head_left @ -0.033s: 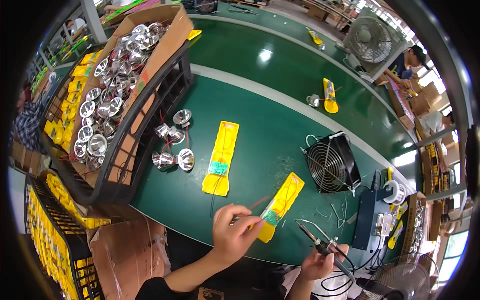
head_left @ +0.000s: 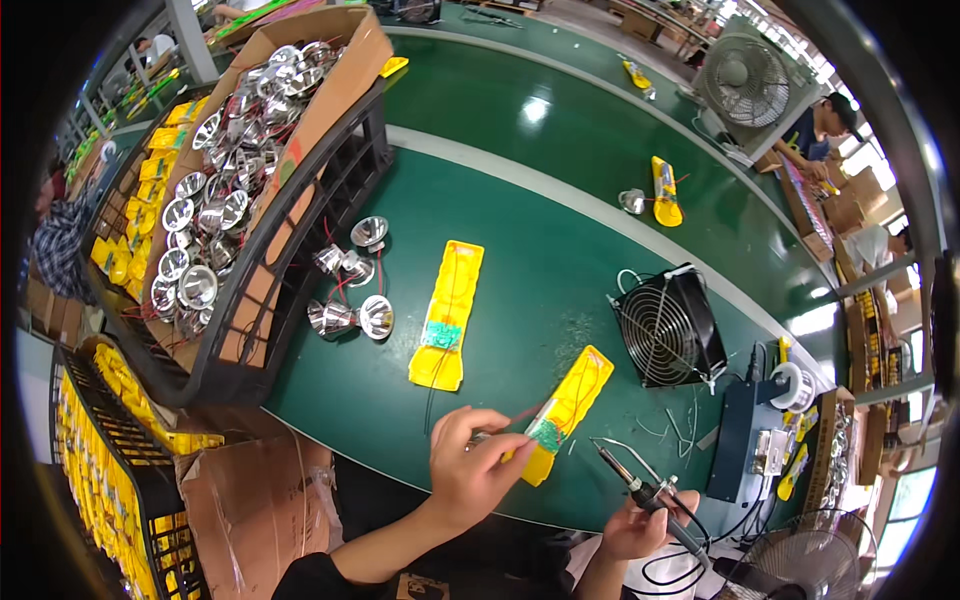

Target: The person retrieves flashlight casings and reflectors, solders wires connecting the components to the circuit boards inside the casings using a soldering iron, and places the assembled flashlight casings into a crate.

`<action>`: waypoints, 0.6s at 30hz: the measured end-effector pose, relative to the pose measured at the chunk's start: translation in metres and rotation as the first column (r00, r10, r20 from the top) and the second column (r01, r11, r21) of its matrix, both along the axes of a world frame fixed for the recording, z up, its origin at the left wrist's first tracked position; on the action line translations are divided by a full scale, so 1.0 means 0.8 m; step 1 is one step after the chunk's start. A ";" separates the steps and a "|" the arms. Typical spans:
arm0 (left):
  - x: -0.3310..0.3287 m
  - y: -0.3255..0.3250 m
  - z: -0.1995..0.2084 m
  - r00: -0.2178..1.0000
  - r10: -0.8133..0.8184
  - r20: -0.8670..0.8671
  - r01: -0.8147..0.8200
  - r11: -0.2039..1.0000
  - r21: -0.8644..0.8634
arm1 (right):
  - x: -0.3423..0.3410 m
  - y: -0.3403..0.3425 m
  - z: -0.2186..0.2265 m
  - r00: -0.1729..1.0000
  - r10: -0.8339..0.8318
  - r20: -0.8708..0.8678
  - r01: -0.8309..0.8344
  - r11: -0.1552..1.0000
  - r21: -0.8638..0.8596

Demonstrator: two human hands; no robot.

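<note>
My left hand [head_left: 468, 475] is closed beside the lower end of a yellow plastic casing [head_left: 582, 385], fingertips at its green circuit board [head_left: 546, 435]. Between its fingers shows a bit of a silvery piece [head_left: 479, 438], mostly hidden, with a red wire [head_left: 527, 412] near it. My right hand [head_left: 638, 527] grips a soldering iron [head_left: 650, 495] that has a thin metal guide along it. The iron's tip points up and left, apart from the board. Farther left, a second yellow casing [head_left: 457, 285] lies with its own green board [head_left: 441, 335] and dark wires.
Silver lamp reflectors [head_left: 376, 317] lie beside a black crate [head_left: 330, 175] with a carton of more reflectors. On the right stand a square black fan [head_left: 665, 330], a blue soldering station [head_left: 742, 440] and a solder spool [head_left: 795, 385]. A co-worker [head_left: 825, 125] sits at far right.
</note>
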State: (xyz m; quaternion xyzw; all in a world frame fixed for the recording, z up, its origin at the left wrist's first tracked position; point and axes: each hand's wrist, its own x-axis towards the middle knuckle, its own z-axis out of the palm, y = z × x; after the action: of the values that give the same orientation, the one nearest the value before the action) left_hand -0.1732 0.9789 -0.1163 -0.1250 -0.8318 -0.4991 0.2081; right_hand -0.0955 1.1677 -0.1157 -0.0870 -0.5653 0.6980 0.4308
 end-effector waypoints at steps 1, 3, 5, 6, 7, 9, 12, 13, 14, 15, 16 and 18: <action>0.000 0.001 0.001 1.000 0.012 -0.026 -0.013 1.000 -0.028 | -0.007 -0.003 -0.003 0.999 -0.027 -0.047 0.030 0.997 0.068; -0.001 0.004 0.003 0.995 0.037 -0.091 -0.045 0.995 -0.083 | -0.014 -0.014 -0.009 0.994 -0.101 -0.034 0.104 0.987 0.121; -0.003 0.002 0.003 0.997 0.021 -0.076 -0.026 0.997 -0.070 | -0.021 -0.020 -0.017 0.992 -0.120 -0.035 0.124 0.971 0.205; -0.003 0.001 0.003 0.998 0.014 -0.068 -0.019 0.998 -0.066 | -0.021 -0.022 -0.019 0.974 -0.228 0.019 0.214 0.939 0.271; -0.003 -0.001 0.003 0.998 0.009 -0.059 -0.012 0.998 -0.060 | -0.020 -0.024 -0.021 0.985 -0.172 0.018 0.161 0.946 0.280; -0.004 -0.003 0.001 0.999 -0.002 -0.044 0.000 0.999 -0.045 | -0.011 -0.026 -0.020 0.997 -0.071 0.039 0.057 0.957 0.285; -0.004 -0.006 -0.002 1.000 -0.018 -0.023 0.017 0.999 -0.031 | -0.005 -0.024 -0.023 0.990 -0.120 0.069 0.092 0.942 0.322; -0.004 -0.007 -0.002 1.000 -0.025 -0.012 0.025 0.999 -0.027 | -0.004 -0.023 -0.024 0.988 -0.143 0.060 0.116 0.936 0.332; -0.003 -0.008 -0.002 1.000 -0.026 -0.011 0.026 0.999 -0.020 | -0.003 -0.024 -0.025 0.986 -0.161 0.039 0.139 0.931 0.338; -0.003 -0.009 -0.003 1.000 -0.028 -0.008 0.028 1.000 -0.012 | -0.003 -0.023 -0.026 0.988 -0.147 0.049 0.122 0.934 0.335; -0.003 -0.010 -0.003 1.000 -0.029 -0.006 0.029 1.000 -0.003 | -0.002 -0.023 -0.026 0.989 -0.133 0.058 0.106 0.937 0.333; -0.002 -0.011 -0.003 0.999 -0.032 -0.010 0.032 0.999 -0.004 | -0.002 -0.022 -0.026 0.991 -0.113 0.071 0.083 0.941 0.329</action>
State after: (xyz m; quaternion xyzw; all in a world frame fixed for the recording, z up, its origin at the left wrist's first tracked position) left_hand -0.1752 0.9704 -0.1185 -0.1414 -0.8296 -0.5001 0.2041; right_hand -0.0969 1.1502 -0.1362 -0.0737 -0.6863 0.5683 0.4478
